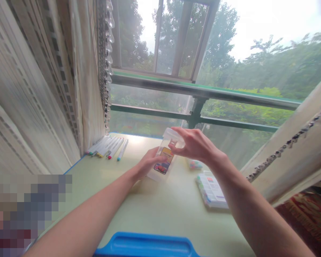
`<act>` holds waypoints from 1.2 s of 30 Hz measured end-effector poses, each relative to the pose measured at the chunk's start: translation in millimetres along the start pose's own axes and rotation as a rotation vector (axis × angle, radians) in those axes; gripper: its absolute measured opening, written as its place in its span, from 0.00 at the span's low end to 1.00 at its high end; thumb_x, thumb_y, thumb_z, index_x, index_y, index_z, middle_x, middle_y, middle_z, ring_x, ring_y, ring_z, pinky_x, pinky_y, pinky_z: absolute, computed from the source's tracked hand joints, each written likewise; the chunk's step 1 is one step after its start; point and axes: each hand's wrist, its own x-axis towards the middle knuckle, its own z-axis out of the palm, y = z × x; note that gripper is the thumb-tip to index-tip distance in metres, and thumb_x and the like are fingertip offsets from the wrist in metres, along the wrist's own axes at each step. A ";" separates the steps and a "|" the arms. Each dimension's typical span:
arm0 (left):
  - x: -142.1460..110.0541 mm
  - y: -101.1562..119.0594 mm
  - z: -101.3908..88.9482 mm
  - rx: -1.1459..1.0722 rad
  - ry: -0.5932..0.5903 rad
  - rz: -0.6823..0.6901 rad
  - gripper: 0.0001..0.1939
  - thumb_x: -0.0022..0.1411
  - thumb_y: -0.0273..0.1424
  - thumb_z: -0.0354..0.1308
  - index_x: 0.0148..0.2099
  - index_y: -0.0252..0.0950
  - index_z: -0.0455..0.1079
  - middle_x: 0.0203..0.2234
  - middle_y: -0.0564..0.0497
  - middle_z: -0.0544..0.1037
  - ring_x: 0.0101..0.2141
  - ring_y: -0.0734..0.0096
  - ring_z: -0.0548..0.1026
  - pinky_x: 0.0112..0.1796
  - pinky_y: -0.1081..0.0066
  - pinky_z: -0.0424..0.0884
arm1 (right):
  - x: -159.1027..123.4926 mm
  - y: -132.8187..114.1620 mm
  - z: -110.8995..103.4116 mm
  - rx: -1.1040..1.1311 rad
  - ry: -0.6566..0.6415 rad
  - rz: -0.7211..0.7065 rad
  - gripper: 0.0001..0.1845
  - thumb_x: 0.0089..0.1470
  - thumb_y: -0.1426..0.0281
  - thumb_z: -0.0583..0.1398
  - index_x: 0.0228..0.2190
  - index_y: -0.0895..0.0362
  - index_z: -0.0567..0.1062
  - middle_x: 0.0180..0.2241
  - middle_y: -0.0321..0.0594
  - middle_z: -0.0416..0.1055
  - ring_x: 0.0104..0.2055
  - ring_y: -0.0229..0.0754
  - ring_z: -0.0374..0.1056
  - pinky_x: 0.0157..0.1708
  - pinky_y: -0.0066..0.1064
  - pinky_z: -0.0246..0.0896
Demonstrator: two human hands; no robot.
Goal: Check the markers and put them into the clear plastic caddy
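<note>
A clear plastic marker case (156, 175) with a yellow and dark label is held tilted above the table. My left hand (149, 162) wraps round its lower left side, the thumb pressing on the label. At the upper end, my right hand (189, 142) grips the case's translucent lid (169, 134), fingers on top and thumb on the front. I see no markers inside the case, though the hands hide part of it. Several white markers (111, 145) with coloured ends lie in a row at the table's far left, with one blue-ended marker (122, 150) a little apart.
On the right of the pale green table (149, 210) lies a flat clear case (212, 189) of coloured items, partly behind my right forearm. Beyond it sits a small container (194, 164) with colourful contents. A blue tray-like edge (149, 244) is nearest me. Curtains (88, 78) and a railing border the table.
</note>
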 end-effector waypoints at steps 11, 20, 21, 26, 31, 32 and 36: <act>-0.6 1.9 -0.5 -0.023 -0.046 0.000 0.26 0.48 0.37 0.69 0.49 0.33 0.73 0.36 0.44 0.83 0.32 0.59 0.80 0.37 0.64 0.74 | -1.0 0.5 3.7 -0.046 0.046 -0.034 0.32 0.58 0.61 0.59 0.59 0.66 0.74 0.45 0.56 0.83 0.39 0.54 0.81 0.39 0.39 0.72; -0.8 3.6 -4.9 0.003 -0.024 0.049 0.29 0.49 0.37 0.69 0.54 0.35 0.73 0.42 0.44 0.83 0.37 0.58 0.81 0.39 0.64 0.74 | 0.7 1.0 -4.2 0.143 0.115 -0.028 0.28 0.59 0.58 0.64 0.56 0.59 0.77 0.51 0.50 0.81 0.46 0.53 0.79 0.46 0.39 0.71; -0.5 3.5 -5.7 0.002 -0.026 0.052 0.29 0.49 0.36 0.69 0.54 0.35 0.73 0.42 0.44 0.83 0.37 0.57 0.81 0.40 0.64 0.74 | 1.3 2.8 -5.6 0.203 0.122 -0.021 0.26 0.59 0.57 0.64 0.54 0.59 0.78 0.50 0.49 0.81 0.46 0.52 0.78 0.46 0.39 0.71; 0.2 3.4 -8.3 -0.006 -0.063 0.058 0.28 0.48 0.35 0.70 0.52 0.36 0.73 0.39 0.45 0.84 0.39 0.55 0.81 0.43 0.62 0.74 | 2.6 14.3 -8.9 0.578 0.061 0.058 0.24 0.62 0.56 0.63 0.52 0.59 0.80 0.49 0.48 0.81 0.48 0.49 0.78 0.46 0.38 0.72; -0.8 5.1 -6.2 0.002 -0.050 0.049 0.27 0.48 0.36 0.70 0.51 0.36 0.73 0.39 0.44 0.84 0.39 0.54 0.81 0.43 0.62 0.74 | 1.7 17.0 -7.6 0.685 -0.001 0.120 0.26 0.63 0.55 0.62 0.53 0.61 0.79 0.50 0.49 0.81 0.46 0.50 0.78 0.45 0.38 0.72; -0.9 5.2 -5.7 0.006 -0.051 0.049 0.27 0.48 0.36 0.70 0.51 0.35 0.73 0.40 0.44 0.84 0.39 0.54 0.81 0.42 0.62 0.74 | 1.8 16.7 -7.3 0.682 -0.002 0.129 0.26 0.63 0.55 0.62 0.53 0.61 0.79 0.49 0.49 0.81 0.45 0.50 0.78 0.44 0.38 0.72; -0.6 4.7 -4.4 0.016 -0.070 0.049 0.27 0.49 0.37 0.71 0.51 0.34 0.73 0.41 0.42 0.84 0.38 0.55 0.82 0.41 0.63 0.74 | 2.6 15.9 -6.2 0.688 -0.009 0.134 0.26 0.65 0.55 0.60 0.53 0.61 0.79 0.50 0.49 0.81 0.45 0.49 0.78 0.43 0.37 0.71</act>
